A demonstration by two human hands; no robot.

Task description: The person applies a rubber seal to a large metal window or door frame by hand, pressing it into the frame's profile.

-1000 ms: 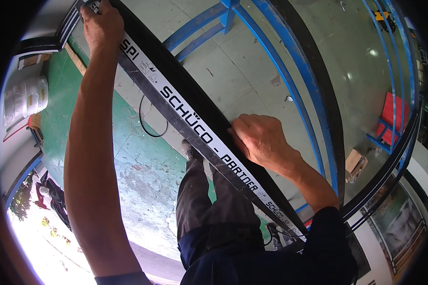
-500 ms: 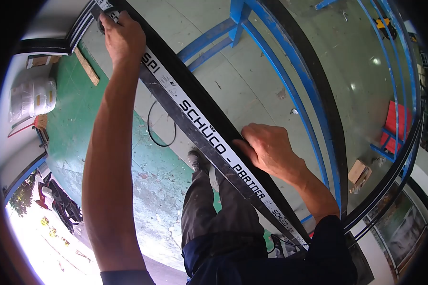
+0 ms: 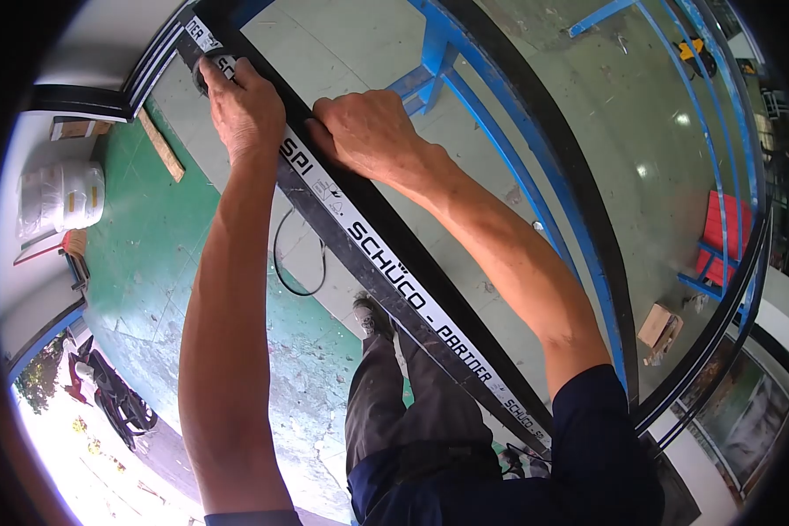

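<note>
A long black frame profile point(image 3: 394, 219) runs diagonally across the head view, from upper left to lower right. Along it lies a white strip point(image 3: 384, 260) printed "SCHÜCO - PARTNER". Near the profile's upper end, my left hand point(image 3: 247, 112) is closed on a dark round thing point(image 3: 200, 77), partly hidden by the fingers and too little shown to name. Just to its right, my right hand point(image 3: 364, 131) has its fingers curled over the profile's far edge, thumb close to the white strip.
A blue metal stand with a black-topped rail point(image 3: 579, 175) reaches around beyond the profile. Below hangs a thin black cable loop point(image 3: 278, 250). Farther off are a red panel point(image 3: 723, 230), a cardboard box point(image 3: 660, 329), a wooden strip point(image 3: 160, 145) and wrapped rolls point(image 3: 61, 195).
My right hand has slid along the profile toward the upper left, up beside my left hand. My left hand has shifted slightly right and down in view, with the profile.
</note>
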